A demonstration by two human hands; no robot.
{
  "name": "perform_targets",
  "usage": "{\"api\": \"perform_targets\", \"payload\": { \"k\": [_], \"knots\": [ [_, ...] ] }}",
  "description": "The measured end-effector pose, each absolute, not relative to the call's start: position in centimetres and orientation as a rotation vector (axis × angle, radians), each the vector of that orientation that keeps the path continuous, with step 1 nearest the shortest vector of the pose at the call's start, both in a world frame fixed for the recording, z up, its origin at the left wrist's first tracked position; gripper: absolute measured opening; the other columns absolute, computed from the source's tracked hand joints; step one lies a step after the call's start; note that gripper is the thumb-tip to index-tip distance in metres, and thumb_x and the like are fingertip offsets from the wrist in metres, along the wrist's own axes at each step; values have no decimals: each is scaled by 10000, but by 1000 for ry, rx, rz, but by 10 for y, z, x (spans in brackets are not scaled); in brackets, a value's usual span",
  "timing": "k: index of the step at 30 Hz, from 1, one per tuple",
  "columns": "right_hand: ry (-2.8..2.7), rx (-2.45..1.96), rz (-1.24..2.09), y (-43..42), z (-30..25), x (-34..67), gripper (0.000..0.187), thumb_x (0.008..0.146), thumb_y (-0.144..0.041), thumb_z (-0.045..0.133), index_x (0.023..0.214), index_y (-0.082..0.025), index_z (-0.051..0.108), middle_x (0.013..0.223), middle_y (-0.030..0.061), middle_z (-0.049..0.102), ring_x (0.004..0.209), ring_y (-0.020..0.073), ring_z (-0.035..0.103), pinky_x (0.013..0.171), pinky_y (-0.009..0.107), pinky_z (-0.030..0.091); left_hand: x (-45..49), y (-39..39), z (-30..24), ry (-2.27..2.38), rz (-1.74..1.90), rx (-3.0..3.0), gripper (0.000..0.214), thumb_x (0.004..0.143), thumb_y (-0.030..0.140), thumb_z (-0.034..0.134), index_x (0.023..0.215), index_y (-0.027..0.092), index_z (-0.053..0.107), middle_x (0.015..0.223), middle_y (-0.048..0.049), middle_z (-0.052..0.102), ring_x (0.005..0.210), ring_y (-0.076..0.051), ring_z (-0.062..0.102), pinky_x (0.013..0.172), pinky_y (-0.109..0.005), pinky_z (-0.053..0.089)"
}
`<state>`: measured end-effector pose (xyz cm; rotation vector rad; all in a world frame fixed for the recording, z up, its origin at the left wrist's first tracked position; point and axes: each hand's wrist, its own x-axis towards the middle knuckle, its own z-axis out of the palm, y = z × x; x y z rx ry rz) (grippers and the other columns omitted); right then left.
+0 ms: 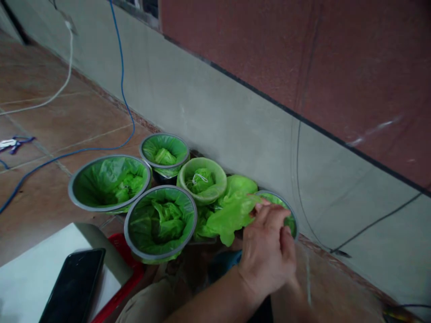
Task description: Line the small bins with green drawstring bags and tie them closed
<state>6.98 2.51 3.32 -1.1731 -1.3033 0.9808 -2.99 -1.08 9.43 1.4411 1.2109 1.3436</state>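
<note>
Wall (215, 107), dull red above and grey below, slants across the background and meets a brown tiled floor (84, 112). At lower left is a white box-like piece (37, 260), with a red plastic edge (133, 269) beside it. Five round bins are grouped near the wall: a wide grey-rimmed left bin (107, 209), a front bin (153, 257) just beside it, a smaller back bin (164, 167), a pale green bin (202, 200) and, partly hidden, a right bin (295, 222). Crumpled green plastic sits in the first four. The left hand (267, 242) is closed, its fingers bunched on a green bag (232, 217); the right hand lies mostly behind it, so I cannot tell its grip. That bag hangs between the pale green bin and the right bin. A black phone (74, 287) rests on the white box-like piece
</note>
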Motion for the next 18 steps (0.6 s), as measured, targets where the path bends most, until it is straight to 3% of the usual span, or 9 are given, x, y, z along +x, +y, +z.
{"api": "perform_targets", "payload": {
  "k": [2,5,7,9,11,13,15,18],
  "knots": [
    [-1272,-1173,973,29,60,77,289,827,-422,562,1039,-254,666,964,61,681,800,226,657,757,388,545,-40,-9,101,1325,1457,1418,519,796,116,502,1302,235,513,1402,-103,488,1308,-311,434,1100,-509,361],
    [-1182,-1037,907,28,93,86,128,819,-333,603,910,-264,661,881,16,684,752,179,648,753,359,535,-49,-6,103,1400,1498,1456,743,746,135,587,1441,247,349,1532,-113,330,1392,-371,306,1135,-579,263],
    [-1142,-975,865,20,107,92,83,824,-310,611,861,-257,664,834,9,677,725,160,640,733,335,529,-49,-5,100,1333,1446,1494,847,719,170,633,1485,244,278,1515,-121,368,1377,-374,333,1144,-603,214],
    [-1142,-1004,849,5,117,98,80,819,-307,634,856,-256,683,812,13,677,704,156,638,713,325,528,-44,-4,95,1243,1336,1516,840,695,196,661,1469,218,334,1404,-135,511,1299,-363,440,1145,-619,176],
    [-1179,-1069,821,-11,124,106,152,793,-316,676,934,-265,704,883,39,695,734,169,648,732,345,533,-36,-2,89,1141,1197,1496,626,705,195,642,1323,189,540,1198,-125,660,1162,-339,561,1126,-602,226],
    [-1262,-1148,742,-27,128,116,340,763,-324,716,1099,-285,680,1101,84,682,846,199,656,799,389,530,-26,-1,84,1019,1100,1347,343,746,199,590,1071,162,690,1005,-109,724,1021,-303,638,1045,-520,382],
    [-1351,-1291,601,-40,128,131,536,744,-335,742,1258,-304,596,1334,110,572,1020,239,628,880,433,509,-15,-1,82,921,1080,1012,235,781,238,563,933,139,711,920,-108,736,910,-270,675,884,-410,507],
    [-1385,-1566,451,-63,118,157,699,750,-393,740,1388,-291,473,1462,112,451,1260,294,499,991,478,451,-2,-4,84,763,1069,486,251,745,276,641,933,119,696,900,-109,744,813,-240,699,765,-343,546]
  ]
}}
